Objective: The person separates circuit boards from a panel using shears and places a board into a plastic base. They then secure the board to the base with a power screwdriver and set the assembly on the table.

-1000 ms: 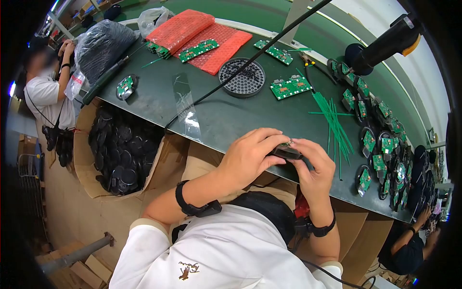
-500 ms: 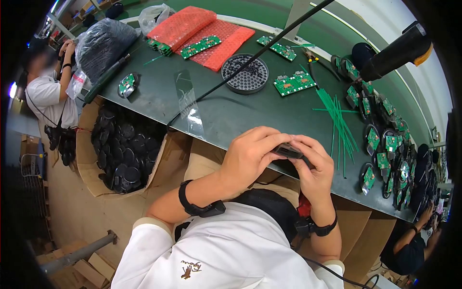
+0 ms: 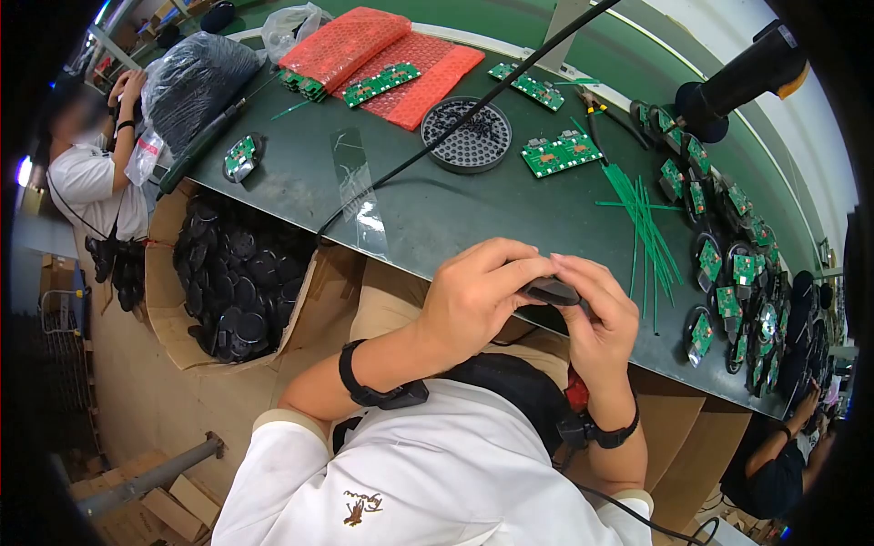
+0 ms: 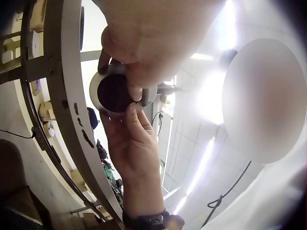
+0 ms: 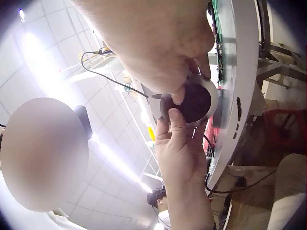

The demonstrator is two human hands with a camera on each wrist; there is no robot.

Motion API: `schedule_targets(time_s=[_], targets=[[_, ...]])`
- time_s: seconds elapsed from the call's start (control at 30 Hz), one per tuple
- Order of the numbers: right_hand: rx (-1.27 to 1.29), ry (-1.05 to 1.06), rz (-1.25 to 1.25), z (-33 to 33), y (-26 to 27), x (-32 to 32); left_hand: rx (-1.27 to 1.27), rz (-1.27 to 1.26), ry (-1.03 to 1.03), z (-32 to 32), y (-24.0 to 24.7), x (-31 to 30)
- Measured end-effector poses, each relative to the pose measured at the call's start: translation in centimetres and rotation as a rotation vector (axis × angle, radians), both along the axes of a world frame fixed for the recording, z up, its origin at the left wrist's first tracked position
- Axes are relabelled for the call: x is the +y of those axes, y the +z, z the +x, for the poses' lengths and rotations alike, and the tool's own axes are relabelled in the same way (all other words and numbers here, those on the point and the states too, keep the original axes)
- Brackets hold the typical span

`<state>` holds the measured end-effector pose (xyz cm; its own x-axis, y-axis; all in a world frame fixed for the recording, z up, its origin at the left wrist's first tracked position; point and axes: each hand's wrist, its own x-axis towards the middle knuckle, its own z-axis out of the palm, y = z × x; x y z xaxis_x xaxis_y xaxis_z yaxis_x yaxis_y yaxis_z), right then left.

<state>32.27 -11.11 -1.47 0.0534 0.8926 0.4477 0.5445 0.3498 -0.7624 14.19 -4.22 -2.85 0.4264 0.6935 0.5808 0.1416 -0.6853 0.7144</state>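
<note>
Left hand (image 3: 469,296), right hand (image 3: 603,323): fingers (image 3: 521,271) grip black disc (image 3: 553,291). On counter (image 3: 437,218), round tray (image 3: 467,168) at its eleven o'clock, green board (image 3: 561,156) at twelve.

Green boards (image 3: 561,154), red wrap (image 3: 346,45), white shirt (image 3: 401,473), black tray (image 3: 466,135).

Dark plastic bag (image 3: 202,82): table (image 3: 296,182), left end | red bubble wrap (image 3: 341,44): right of bag | bystander (image 3: 86,177): far left

Over the table (image 3: 410,223), a hand could pass between the round tray (image 3: 466,159) and the green sticks (image 3: 630,193); the slanting black cable (image 3: 401,170) bars the left, a green circuit board (image 3: 560,155) lies farther ahead, and more boards (image 3: 728,303) crowd the right
</note>
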Motion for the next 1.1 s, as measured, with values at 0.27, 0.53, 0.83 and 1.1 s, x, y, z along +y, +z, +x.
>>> schedule_targets(time_s=[0.27,0.53,0.83,1.1], targets=[[-0.007,-0.020,0.024,-0.4,0.8,-0.5,-0.020,0.063,0.004,-0.2,0.6,-0.3],[-0.025,-0.052,-0.004,-0.6,1.4,-0.9,-0.007,0.126,0.036,0.0,0.6,-0.3],[0.100,-0.031,-0.061,-0.7,1.1,-0.9,-0.022,0.088,0.007,-0.2,1.0,-0.3],[0.150,-0.006,-0.113,-0.4,1.0,-1.1,-0.034,0.022,-0.004,-0.4,1.0,-0.4]])
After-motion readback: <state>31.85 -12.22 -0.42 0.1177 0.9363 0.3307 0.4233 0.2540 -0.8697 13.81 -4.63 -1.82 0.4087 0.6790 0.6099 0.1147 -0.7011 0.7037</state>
